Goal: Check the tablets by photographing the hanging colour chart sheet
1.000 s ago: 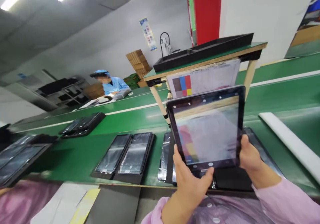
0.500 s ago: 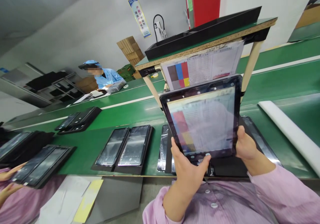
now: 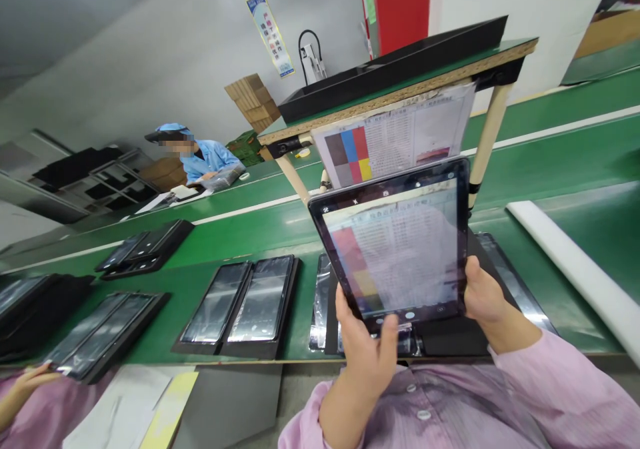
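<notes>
Both hands, left hand (image 3: 367, 359) and right hand (image 3: 481, 299), grip the tablet (image 3: 395, 245) by its lower corners at frame centre, fingers curled shut. That thin edge hold could slip, dropping it onto the tray (image 3: 450, 342) below.

The tablet (image 3: 395, 249) had a glossy glass face in a smooth black frame. The belt (image 3: 240, 235) was matt green (rubbery-looking). The trays (image 3: 240, 309) looked like dull black plastic holding shiny panels. The shelf (image 3: 400, 95) showed a rough chipboard edge, and the colour chart (image 3: 395, 142) was thin paper.
</notes>
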Demonstrator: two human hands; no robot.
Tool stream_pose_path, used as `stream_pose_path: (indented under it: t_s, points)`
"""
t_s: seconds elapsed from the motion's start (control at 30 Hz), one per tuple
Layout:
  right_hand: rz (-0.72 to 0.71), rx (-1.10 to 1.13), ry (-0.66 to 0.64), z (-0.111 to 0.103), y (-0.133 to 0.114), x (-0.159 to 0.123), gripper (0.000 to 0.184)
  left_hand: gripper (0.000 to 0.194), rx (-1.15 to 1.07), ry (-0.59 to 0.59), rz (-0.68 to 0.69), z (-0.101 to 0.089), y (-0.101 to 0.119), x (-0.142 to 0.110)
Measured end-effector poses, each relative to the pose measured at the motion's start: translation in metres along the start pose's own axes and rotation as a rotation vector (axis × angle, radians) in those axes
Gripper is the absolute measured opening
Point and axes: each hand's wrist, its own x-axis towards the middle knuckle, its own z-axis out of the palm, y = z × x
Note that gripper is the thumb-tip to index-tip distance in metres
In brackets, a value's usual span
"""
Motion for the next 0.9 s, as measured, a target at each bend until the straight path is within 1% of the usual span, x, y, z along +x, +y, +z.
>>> stream_pose_path:
  t_s: [0.07,0.13,0.2,0.27,0.33,0.43,0.5,0.6,0.7,0.77,0.8,0.9]
  points:
    - [-0.022,-0.008,0.002,0.002,-0.001,-0.003,0.080,0.072,-0.263,0.022,-0.122,-0.003,-0.005,0.007]
    - [-0.054,-0.020,0.007,0.002,-0.003,-0.008,0.080,0.062,-0.535,0.042,-0.327,-0.006,-0.007,0.016]
    - [-0.110,-0.060,0.012,0.000,-0.010,-0.014,0.079,0.052,-0.759,0.014,-0.507,-0.008,-0.007,0.025]
    - [-0.196,-0.164,-0.004,-0.004,-0.019,-0.020,0.075,0.043,-0.910,-0.061,-0.606,-0.007,-0.006,0.030]
    - [-0.282,-0.335,-0.042,-0.009,-0.031,-0.023,0.072,0.041,-1.001,-0.109,-0.653,-0.004,-0.004,0.031]
    - [-0.349,-0.591,-0.063,-0.018,-0.050,-0.020,0.074,0.041,-1.074,-0.113,-0.713,0.005,-0.002,0.028]
    - [-0.367,-0.704,-0.046,-0.023,-0.060,-0.015,0.077,0.042,-1.094,-0.118,-0.744,0.011,0.000,0.024]
    - [-0.376,-0.793,0.000,-0.030,-0.067,-0.009,0.076,0.044,-1.105,-0.189,-0.761,0.015,0.000,0.021]
    - [-0.372,-0.839,0.055,-0.038,-0.065,-0.009,0.073,0.043,-1.086,-0.232,-0.768,0.016,-0.002,0.018]
    - [-0.344,-0.793,0.072,-0.045,-0.059,-0.010,0.072,0.041,-1.065,-0.245,-0.792,0.018,-0.001,0.015]
    - [-0.316,-0.724,0.075,-0.048,-0.054,-0.010,0.072,0.041,-1.056,-0.248,-0.813,0.020,0.001,0.014]
    - [-0.188,-0.363,0.133,-0.059,-0.038,-0.011,0.080,0.048,-0.997,-0.256,-0.901,0.031,0.013,0.009]
